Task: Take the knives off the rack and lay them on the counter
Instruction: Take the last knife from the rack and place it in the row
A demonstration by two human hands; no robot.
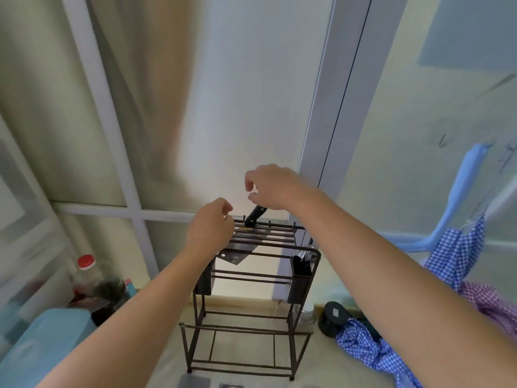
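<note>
Both hands are up at the top of the dark wire knife rack (246, 278), which stands on the pale worktop (321, 368) against the window, and by the look of it the job has barely begun: no knife can be seen lying on the worktop beside the rack, though its near edge runs out of view. A black knife handle (255, 216) sticks up from the rack's rear top rail, and below the top rails hangs a broad cleaver blade (236, 255), so at least one knife is in the rack; whether handle and blade belong to the same knife is hard to tell through the bars. The right hand (275, 189) hovers just above that handle, grip half open, thumb and curled fingers apart with nothing between them, perhaps brushing the handle's top end but not closed on it. The left hand (211, 228) sits at the rack's left top corner, fingers loosely curled and pinched near the rails; I cannot tell whether it grasps a rail or merely rests there, and it carries no knife. Everything remains: grasp, lift out, lay down.
</note>
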